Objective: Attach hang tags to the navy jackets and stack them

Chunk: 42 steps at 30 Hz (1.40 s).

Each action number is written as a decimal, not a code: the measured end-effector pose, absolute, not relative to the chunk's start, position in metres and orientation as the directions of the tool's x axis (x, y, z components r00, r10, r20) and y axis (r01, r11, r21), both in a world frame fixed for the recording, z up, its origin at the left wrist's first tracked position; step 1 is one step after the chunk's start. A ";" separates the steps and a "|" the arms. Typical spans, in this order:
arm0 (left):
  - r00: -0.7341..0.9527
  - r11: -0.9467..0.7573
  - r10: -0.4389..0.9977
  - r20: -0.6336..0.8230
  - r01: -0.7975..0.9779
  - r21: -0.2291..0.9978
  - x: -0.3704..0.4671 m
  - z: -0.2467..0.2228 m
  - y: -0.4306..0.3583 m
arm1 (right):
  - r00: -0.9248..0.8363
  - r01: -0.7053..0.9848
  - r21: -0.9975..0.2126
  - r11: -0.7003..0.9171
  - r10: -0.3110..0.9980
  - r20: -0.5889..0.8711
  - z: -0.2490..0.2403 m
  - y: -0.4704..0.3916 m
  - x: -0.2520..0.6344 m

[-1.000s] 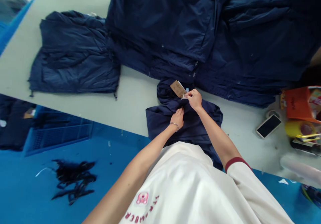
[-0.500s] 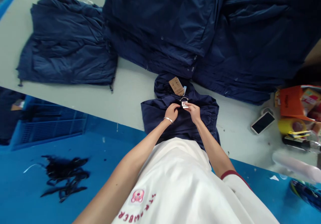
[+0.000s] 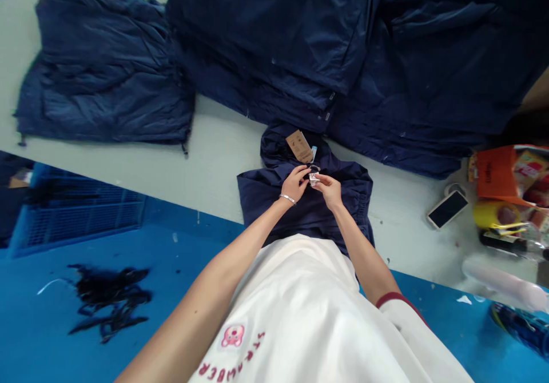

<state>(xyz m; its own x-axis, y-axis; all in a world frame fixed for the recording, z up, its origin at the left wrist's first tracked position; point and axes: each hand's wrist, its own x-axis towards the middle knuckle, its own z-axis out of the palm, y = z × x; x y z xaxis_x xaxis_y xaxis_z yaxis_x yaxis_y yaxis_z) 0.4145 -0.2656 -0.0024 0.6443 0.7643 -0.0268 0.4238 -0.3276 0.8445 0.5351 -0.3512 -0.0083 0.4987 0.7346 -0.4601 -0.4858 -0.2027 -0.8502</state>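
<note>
A navy hooded jacket [image 3: 266, 191] lies on the table edge in front of me, its hood pointing away. Between thumb and fingers, my right hand [image 3: 329, 191] pinches a small white label [image 3: 314, 178] at the collar. My left hand [image 3: 295, 184], with a bracelet at the wrist, is closed beside the label, its fingertips at the collar; whatever they grip is too small to make out. Just beyond the hands, a brown cardboard hang tag [image 3: 299, 146] rests on the hood, with a small light-blue tag [image 3: 314, 153] next to it.
Large stacks of navy garments [image 3: 274, 34] cover the far side of the table [image 3: 218, 166]. Another navy garment [image 3: 107, 97] lies at left. A phone [image 3: 447, 208], an orange box [image 3: 497, 171] and a bottle stand at right. A blue crate [image 3: 86, 217] and dark scraps [image 3: 111, 300] are on the floor.
My left hand has shifted slightly up along the collar, nearer the label. The label now looks folded or bunched in my right fingers. The whole view has shifted slightly.
</note>
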 end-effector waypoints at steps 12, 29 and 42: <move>0.522 -0.104 0.816 -0.247 0.553 0.826 0.435 -0.001 -0.248 | 0.463 -0.612 -0.774 -0.159 0.722 -0.514 -0.008 -0.358 0.535; 0.419 0.113 0.813 -0.405 0.568 0.815 0.438 0.001 -0.246 | 0.418 -0.678 -0.713 -0.178 0.705 -0.573 -0.014 -0.367 0.531; 0.462 0.096 0.779 -0.424 0.580 0.809 0.435 -0.003 -0.245 | 0.375 -0.681 -0.685 -0.260 0.679 -0.631 -0.012 -0.368 0.532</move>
